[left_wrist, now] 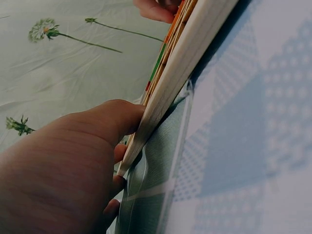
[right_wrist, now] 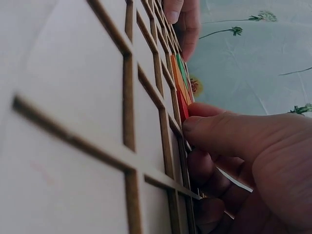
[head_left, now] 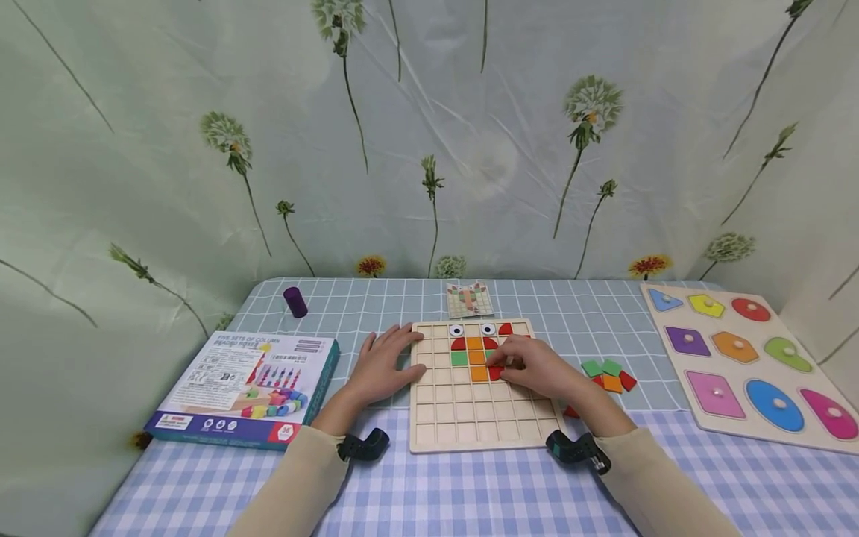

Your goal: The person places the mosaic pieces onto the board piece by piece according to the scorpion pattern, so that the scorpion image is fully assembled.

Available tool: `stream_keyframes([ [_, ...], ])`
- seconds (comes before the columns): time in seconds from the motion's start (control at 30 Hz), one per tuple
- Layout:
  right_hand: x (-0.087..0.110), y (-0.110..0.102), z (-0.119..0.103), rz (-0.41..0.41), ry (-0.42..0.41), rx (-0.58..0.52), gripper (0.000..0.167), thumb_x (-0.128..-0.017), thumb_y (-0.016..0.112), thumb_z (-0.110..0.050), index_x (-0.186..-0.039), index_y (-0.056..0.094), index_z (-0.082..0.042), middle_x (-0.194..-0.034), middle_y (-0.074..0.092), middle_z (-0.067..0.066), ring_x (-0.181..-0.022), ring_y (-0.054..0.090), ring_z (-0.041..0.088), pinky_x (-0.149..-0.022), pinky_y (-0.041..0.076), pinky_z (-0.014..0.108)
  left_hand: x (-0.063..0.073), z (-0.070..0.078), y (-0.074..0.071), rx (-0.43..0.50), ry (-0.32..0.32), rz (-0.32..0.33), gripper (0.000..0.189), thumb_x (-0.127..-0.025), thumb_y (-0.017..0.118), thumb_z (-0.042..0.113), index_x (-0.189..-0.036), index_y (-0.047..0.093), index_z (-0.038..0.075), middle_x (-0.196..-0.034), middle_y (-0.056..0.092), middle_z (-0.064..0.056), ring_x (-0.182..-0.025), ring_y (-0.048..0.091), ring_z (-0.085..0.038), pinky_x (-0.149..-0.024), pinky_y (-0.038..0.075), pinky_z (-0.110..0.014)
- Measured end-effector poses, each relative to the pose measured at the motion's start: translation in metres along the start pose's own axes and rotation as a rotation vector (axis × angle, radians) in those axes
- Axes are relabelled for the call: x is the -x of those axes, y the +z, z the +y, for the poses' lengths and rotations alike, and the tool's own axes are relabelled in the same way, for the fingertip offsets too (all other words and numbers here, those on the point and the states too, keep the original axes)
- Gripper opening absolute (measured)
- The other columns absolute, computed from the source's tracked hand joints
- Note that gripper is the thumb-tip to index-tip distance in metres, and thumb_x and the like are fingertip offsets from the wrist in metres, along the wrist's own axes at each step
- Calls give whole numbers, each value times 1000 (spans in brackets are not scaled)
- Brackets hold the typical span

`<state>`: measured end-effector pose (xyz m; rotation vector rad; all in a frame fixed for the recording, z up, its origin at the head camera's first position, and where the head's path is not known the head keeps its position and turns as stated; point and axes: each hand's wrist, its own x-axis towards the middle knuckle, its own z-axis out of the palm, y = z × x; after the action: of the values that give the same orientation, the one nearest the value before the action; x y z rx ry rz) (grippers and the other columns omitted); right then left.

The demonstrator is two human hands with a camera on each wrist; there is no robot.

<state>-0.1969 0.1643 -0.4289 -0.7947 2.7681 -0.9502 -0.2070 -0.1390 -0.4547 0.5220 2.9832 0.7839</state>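
Observation:
A wooden grid board [head_left: 443, 432] lies on the table with colored tiles in several cells. These include orange squares [head_left: 477, 357], a green square [head_left: 459, 359], red rounded pieces and two eye tiles [head_left: 456, 330]. My left hand [head_left: 382, 367] is spread at the board's left edge, thumb and fingertips touching it. Over the board, my right hand [head_left: 537, 365] pinches a red tile [right_wrist: 182, 104] between thumb and index finger, at a cell beside the lowest orange square. The right fingers partly cover the tiles near them.
Loose green, red and orange tiles [head_left: 611, 383] lie right of the board. A pattern card [head_left: 469, 300] is behind it. A boxed bead set [head_left: 248, 388] and a purple cylinder [head_left: 295, 302] are at left. A knobbed shape puzzle [head_left: 725, 373] lies at right.

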Motion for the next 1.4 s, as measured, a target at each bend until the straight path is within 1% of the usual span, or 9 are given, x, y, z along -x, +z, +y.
stream_keyframes([
  [0.27, -1, -4, 0, -1, 13, -8, 21, -88, 72, -4, -103, 77, -18, -101, 68, -2, -78, 51, 11, -71, 47, 23, -3, 1, 0, -3, 6, 18, 58, -92, 65, 43, -144, 52, 21, -163, 36, -5, -153, 26, -31, -122, 8, -65],
  [0.63, -2, -6, 0, 4, 17, -10, 23, -88, 71, -3, -104, 78, -19, -97, 66, -2, -80, 52, 11, -73, 48, 24, -4, 3, -3, -1, 10, 22, 58, -92, 65, 42, -144, 52, 21, -163, 36, -5, -154, 25, -31, -122, 7, -65],
  [0.8, -2, -5, -1, 8, 25, 1, 24, -88, 71, -4, -105, 78, -20, -99, 66, -2, -81, 54, 11, -75, 49, 25, -4, 3, -4, 4, 4, 14, 59, -92, 65, 43, -144, 52, 21, -163, 35, -5, -154, 24, -31, -123, 6, -65],
  [1.0, -2, -3, -1, 11, 19, -10, 22, -89, 71, -5, -106, 76, -17, -104, 68, 0, -78, 52, 11, -73, 49, 25, -2, 2, -4, 0, -6, 12, 58, -92, 66, 43, -144, 52, 22, -163, 35, -5, -154, 25, -31, -123, 6, -64],
  [1.07, -2, -1, 0, 10, 19, -9, 20, -89, 71, -5, -105, 74, -17, -101, 67, -1, -76, 52, 10, -71, 48, 24, 0, 1, -3, -1, -8, 11, 59, -92, 66, 43, -144, 52, 21, -163, 35, -5, -154, 25, -31, -123, 7, -64],
  [1.23, -1, 1, 1, 3, 16, -9, 19, -88, 72, -4, -104, 72, -16, -89, 62, -3, -72, 51, 10, -68, 46, 23, 1, 2, 0, 4, -7, 10, 59, -92, 66, 43, -144, 52, 21, -163, 36, -6, -154, 25, -31, -123, 7, -65],
  [1.3, -1, 0, 1, -3, 18, -14, 19, -87, 72, -4, -104, 71, -15, -87, 61, -3, -73, 51, 10, -67, 46, 23, 2, 3, 0, 6, -9, 10, 59, -92, 66, 43, -144, 52, 21, -163, 35, -6, -154, 25, -31, -123, 7, -65],
  [1.4, -1, -1, 1, -29, 27, -35, 19, -88, 73, -7, -106, 71, -15, -89, 62, -4, -75, 53, 11, -69, 47, 23, 2, 3, 0, 8, -5, 14, 58, -92, 66, 42, -144, 52, 21, -163, 36, -6, -153, 26, -31, -122, 8, -65],
])
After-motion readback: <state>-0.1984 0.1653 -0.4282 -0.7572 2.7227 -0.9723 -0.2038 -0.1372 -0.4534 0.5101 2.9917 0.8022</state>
